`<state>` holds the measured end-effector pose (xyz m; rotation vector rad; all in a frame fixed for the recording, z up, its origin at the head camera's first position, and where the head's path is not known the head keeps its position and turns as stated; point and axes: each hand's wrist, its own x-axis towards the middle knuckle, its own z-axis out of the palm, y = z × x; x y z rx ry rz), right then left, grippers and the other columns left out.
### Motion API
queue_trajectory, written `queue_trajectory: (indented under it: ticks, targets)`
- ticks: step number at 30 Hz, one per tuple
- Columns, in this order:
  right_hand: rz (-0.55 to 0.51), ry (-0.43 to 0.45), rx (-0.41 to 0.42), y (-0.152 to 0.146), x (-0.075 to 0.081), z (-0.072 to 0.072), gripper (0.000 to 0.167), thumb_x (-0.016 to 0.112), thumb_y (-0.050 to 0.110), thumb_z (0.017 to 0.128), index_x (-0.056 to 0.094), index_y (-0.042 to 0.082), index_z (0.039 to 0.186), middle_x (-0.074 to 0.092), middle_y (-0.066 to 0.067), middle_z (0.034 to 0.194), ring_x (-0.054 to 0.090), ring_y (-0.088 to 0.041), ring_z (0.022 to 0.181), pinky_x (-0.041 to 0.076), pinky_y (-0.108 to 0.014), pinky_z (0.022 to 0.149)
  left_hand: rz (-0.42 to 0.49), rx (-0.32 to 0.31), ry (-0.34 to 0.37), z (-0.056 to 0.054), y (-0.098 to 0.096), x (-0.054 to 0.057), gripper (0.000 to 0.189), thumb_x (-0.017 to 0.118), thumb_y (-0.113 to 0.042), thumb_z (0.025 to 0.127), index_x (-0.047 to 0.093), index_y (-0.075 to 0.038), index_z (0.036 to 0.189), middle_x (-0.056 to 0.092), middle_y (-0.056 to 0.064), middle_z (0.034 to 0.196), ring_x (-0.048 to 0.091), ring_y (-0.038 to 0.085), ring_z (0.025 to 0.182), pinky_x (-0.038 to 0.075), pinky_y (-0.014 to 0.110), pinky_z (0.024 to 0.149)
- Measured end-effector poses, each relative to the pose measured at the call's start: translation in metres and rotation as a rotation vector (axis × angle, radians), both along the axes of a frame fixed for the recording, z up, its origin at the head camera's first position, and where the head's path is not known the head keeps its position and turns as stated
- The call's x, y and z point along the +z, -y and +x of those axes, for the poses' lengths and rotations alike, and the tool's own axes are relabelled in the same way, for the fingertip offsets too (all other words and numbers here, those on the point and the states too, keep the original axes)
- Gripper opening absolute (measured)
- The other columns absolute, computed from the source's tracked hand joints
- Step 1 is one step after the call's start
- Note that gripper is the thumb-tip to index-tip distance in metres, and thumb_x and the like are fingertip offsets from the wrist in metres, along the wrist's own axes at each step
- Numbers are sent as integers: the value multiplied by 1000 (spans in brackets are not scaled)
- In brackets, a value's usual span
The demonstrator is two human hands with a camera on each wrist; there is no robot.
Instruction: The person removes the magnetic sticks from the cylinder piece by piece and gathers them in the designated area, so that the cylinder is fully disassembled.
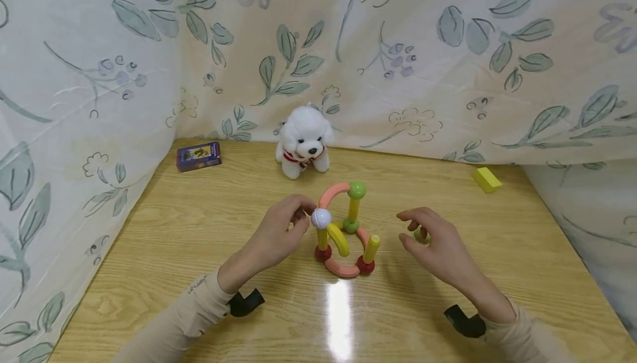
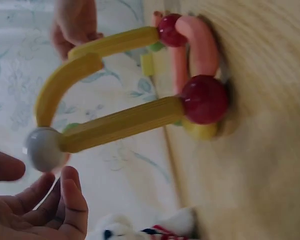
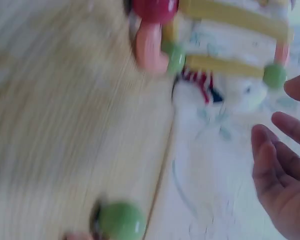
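The left hand (image 1: 276,233) is nearest, its grip loosely parted beside the glossy white ball (image 1: 320,218); whether a fingertip touches is unclear. The right hand (image 1: 440,247) hovers above the wooden bench (image 1: 224,186), thumb and fingers apart, holding nothing.

Between them stands the toy frame of coloured rods and balls (image 1: 343,270). Its near-right yellow straight rod (image 1: 371,249) rises from a shiny red ball (image 1: 365,265) and has a bare top. A yellow curved rod (image 1: 339,241) hangs from the white ball towards that side. A loose light-green ball (image 3: 124,220) lies on the bench beside the right hand.

The step in hand seems to be building the upper ring; the next move probably calls for a ball on the bare top, then steadying the white ball while the arc is swung across.

Farther off are a yellow block (image 1: 486,180), a white plush dog (image 1: 304,128) and a purple printed box (image 1: 199,156).
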<state>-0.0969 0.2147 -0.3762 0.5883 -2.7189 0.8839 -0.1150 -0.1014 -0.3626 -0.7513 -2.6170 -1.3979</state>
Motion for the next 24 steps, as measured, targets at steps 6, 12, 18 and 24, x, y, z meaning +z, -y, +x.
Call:
queue_trajectory:
  ticks: [6,12,18,24]
  targets:
    - [-73,272,93,27,-8,8,44,72,9,85,61,7,127,68,-7,111,61,-1,78,52,-22,64,-55,-66,143,-5,1,-18,28,54,7,83,62,-1,108,65,13,96,57,14,80,49,23,70]
    - [-108,395,147,36,-22,7,38,73,20,88,63,6,121,70,-2,96,64,-3,77,53,-22,65,-110,-115,128,-3,-5,-27,21,63,3,80,62,-3,101,65,11,91,60,16,79,48,20,68]
    - [-152,436,206,38,-28,7,20,71,20,90,68,7,104,74,-4,97,70,-8,83,56,-23,70,-97,-112,105,0,-6,-27,18,69,-5,85,64,-7,101,64,6,91,61,12,79,50,19,69]
    - [-195,477,247,39,-28,7,16,67,14,91,66,4,104,73,-11,99,72,-13,87,57,-21,70,-90,-100,109,-1,-6,-28,18,70,-7,87,65,-5,104,66,6,93,60,9,80,51,20,70]
